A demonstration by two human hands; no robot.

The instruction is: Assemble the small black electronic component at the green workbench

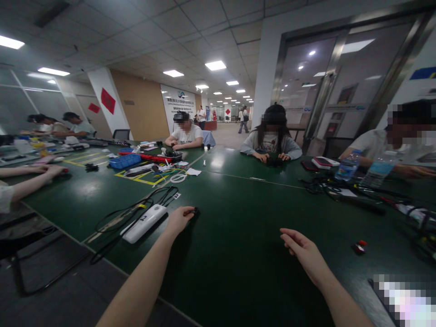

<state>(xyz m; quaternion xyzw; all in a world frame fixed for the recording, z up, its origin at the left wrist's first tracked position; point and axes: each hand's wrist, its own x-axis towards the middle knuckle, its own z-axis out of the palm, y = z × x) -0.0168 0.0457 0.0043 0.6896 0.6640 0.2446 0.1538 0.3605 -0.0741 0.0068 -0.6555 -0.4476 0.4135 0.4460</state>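
Observation:
My left hand (180, 220) is closed on a small black object (195, 210) at its fingertips, just above or on the green table (235, 218). Close to its left lies a white box (144, 223) marked 2, with black cables (119, 213) beside it. Over the table at the right, my right hand (299, 245) has its thumb and fingers drawn together; whether anything is between them cannot be made out. Farther right sits a small red and black object (359, 246).
A blue basket (124, 161), tools and white cable (178, 178) lie at the back left. Bottles (348, 165) and tangled black cables stand at the right. Several people sit round the table. A pixelated screen (405, 299) fills the lower right corner.

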